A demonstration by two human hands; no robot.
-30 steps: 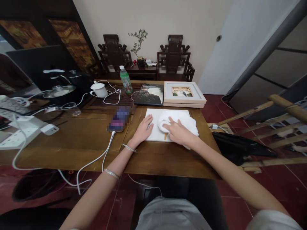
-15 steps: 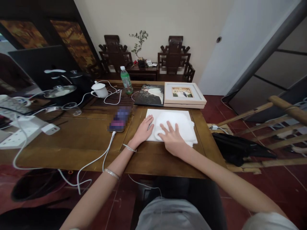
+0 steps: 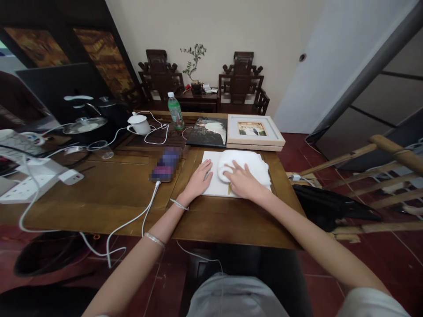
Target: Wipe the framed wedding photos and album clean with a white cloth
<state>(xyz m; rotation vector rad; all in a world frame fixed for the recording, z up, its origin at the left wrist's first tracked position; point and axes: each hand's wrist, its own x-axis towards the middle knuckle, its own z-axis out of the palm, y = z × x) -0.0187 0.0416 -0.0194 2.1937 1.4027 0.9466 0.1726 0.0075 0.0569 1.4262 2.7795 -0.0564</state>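
A flat white board (image 3: pixel 216 188), perhaps a frame or album, lies near the front edge of the wooden table. On its right part sits a bunched white cloth (image 3: pixel 241 158), with my right hand (image 3: pixel 245 181) over its near side, fingers bent into it. A narrow gold-coloured mark shows on the board beside this hand. My left hand (image 3: pixel 199 178) rests flat along the board's left edge, fingers stretched out and holding nothing. What lies under the cloth is hidden.
Behind the board are a dark picture panel (image 3: pixel 208 132) and stacked light wood frames (image 3: pixel 256 140). A green-labelled bottle (image 3: pixel 176 112), a lidded white cup (image 3: pixel 139 124) and a charging phone (image 3: pixel 166 165) stand or lie to the left. Cables and a power strip (image 3: pixel 29 187) occupy the far left.
My right hand has shifted slightly right, and its fingers have curled. The cloth, flatter before, is now bunched higher and uncovers more of the board's near left part. My left hand stays put.
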